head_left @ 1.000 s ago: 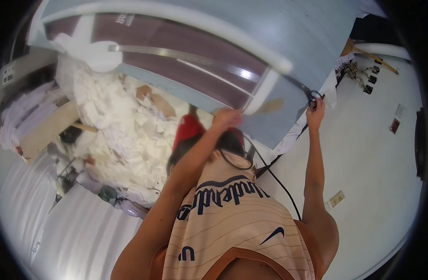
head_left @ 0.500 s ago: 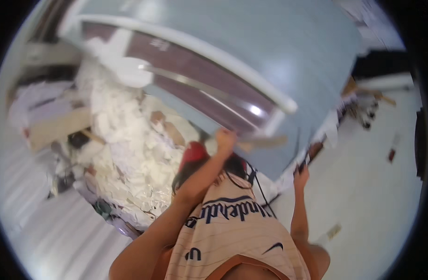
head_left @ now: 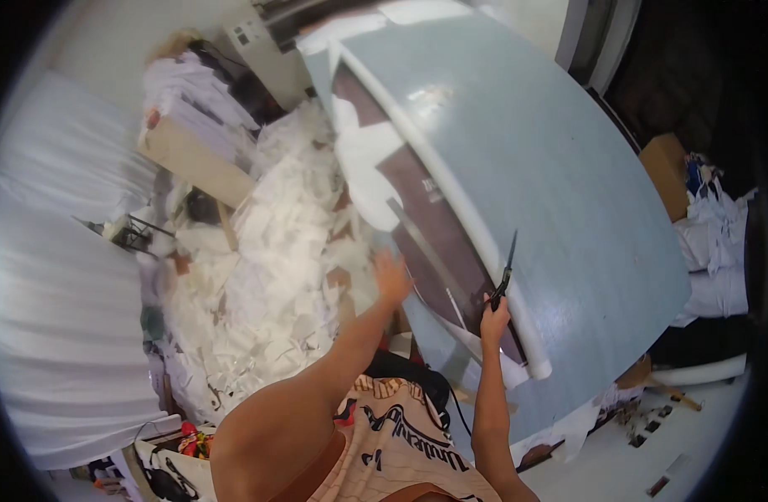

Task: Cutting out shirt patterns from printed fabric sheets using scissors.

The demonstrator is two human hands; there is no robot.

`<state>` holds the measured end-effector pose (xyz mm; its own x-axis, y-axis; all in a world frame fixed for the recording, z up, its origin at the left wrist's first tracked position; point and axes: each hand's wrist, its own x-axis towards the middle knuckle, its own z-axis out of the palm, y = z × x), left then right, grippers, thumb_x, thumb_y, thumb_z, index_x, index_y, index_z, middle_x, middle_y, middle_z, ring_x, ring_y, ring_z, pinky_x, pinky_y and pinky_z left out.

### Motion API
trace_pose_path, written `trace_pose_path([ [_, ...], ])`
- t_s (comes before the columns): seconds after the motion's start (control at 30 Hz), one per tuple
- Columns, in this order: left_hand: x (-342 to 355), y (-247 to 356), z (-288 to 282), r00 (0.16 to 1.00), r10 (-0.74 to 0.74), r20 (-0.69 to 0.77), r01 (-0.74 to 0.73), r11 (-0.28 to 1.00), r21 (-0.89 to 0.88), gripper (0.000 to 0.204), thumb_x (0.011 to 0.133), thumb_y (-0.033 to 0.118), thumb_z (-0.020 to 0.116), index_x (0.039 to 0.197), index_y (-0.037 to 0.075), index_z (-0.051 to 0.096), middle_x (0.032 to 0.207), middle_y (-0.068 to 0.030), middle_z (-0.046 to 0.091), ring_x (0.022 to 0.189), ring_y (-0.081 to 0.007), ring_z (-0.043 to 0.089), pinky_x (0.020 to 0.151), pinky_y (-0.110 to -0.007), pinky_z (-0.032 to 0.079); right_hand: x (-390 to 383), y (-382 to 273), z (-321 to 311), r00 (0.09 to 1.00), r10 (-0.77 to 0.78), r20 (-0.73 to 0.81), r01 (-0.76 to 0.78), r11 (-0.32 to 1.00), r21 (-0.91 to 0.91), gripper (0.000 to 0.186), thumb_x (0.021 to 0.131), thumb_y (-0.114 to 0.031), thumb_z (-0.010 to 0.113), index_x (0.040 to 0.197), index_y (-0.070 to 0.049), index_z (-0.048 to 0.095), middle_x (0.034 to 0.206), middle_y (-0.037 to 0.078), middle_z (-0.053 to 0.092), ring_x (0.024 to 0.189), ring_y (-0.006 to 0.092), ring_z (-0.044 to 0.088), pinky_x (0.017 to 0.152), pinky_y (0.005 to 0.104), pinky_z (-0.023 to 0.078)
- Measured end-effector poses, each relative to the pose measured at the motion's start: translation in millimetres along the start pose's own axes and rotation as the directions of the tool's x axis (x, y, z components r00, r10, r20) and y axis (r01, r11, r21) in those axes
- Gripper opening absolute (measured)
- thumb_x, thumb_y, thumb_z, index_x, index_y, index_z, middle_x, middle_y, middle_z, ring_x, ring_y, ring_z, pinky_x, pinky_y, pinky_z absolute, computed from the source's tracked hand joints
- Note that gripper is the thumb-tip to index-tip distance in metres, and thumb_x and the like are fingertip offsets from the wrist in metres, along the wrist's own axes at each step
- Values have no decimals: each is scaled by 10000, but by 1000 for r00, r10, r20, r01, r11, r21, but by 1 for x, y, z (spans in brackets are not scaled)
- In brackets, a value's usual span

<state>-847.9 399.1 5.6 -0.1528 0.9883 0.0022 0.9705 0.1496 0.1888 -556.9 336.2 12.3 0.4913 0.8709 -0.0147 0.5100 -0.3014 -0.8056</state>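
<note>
My left hand (head_left: 390, 276) reaches to the near edge of a dark maroon sheet (head_left: 413, 180), its fingers apart and slightly blurred. The sheet lies on the pale blue table (head_left: 585, 209), with white paper over its upper part. A long metal strip (head_left: 421, 251) lies across the sheet, beside my left hand. My right hand (head_left: 495, 314) is closed on the handles of black-handled scissors (head_left: 503, 280), held blades up over the long white roll (head_left: 451, 201) along the sheet's far side.
A heap of white scraps (head_left: 267, 259) covers the area left of the table, with a tan board (head_left: 191, 163) propped behind it. White draped material (head_left: 57, 293) is at far left. A cardboard box (head_left: 664, 176) and piled cloth (head_left: 710, 251) stand beyond the table's right edge.
My view has swung round along the table. My left hand has moved forward along the sheet's edge and opened. My right hand has brought the scissors from the table's right edge over the roll.
</note>
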Motion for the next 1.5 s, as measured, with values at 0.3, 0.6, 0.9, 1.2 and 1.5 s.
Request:
trace_pose_path([
  [0.3, 190, -88, -27, 891, 349, -292, -314, 936, 162, 480, 924, 431, 685, 1300, 132, 686, 1536, -258, 450, 1470, -390, 380, 1097, -592, 390, 81, -69, 104, 997, -72, -31, 70, 996, -50, 352, 960, -289, 729, 1074, 22, 610, 904, 249, 691, 899, 482, 649, 759, 517, 473],
  [0.6, 455, -207, -119, 990, -8, -140, -96, 688, -719, 591, 961, 408, 711, 551, -9, 628, 443, -53, 499, 461, -151, 505, 502, -325, 419, 192, -194, 300, 984, -118, -132, 112, 992, -51, 267, 898, -206, 793, 1028, -9, 667, 816, 173, 694, 738, 312, 665, 724, 420, 501],
  [0.9, 732, -294, -106, 845, 495, -204, -535, 798, -277, 450, 975, 516, 600, 1145, 116, 721, 1088, -163, 697, 1084, -342, 642, 922, -463, 487, 294, -341, 496, 984, -86, -156, 84, 996, -20, 305, 936, -269, 774, 961, 17, 671, 791, 141, 695, 718, 238, 626, 707, 398, 498],
  [1.2, 993, -379, -41, 938, 345, 21, -341, 913, 225, 848, 880, 752, 561, 1504, 178, 530, 1622, -197, 366, 1517, -424, 270, 1202, -676, 115, 389, -407, 636, 918, -53, -392, -12, 987, -161, 401, 889, -357, 809, 889, -25, 584, 746, 157, 622, 689, 386, 598, 656, 467, 471],
  [1.5, 1125, -481, -26, 986, 125, 113, -127, 992, 11, 1010, 847, 798, 577, 1621, 196, 330, 1677, -265, 179, 1536, -477, 189, 1199, -651, 186, 543, -457, 705, 890, 98, -445, -194, 965, -176, 454, 880, -390, 819, 950, 0, 597, 821, 155, 639, 779, 372, 609, 751, 453, 477],
])
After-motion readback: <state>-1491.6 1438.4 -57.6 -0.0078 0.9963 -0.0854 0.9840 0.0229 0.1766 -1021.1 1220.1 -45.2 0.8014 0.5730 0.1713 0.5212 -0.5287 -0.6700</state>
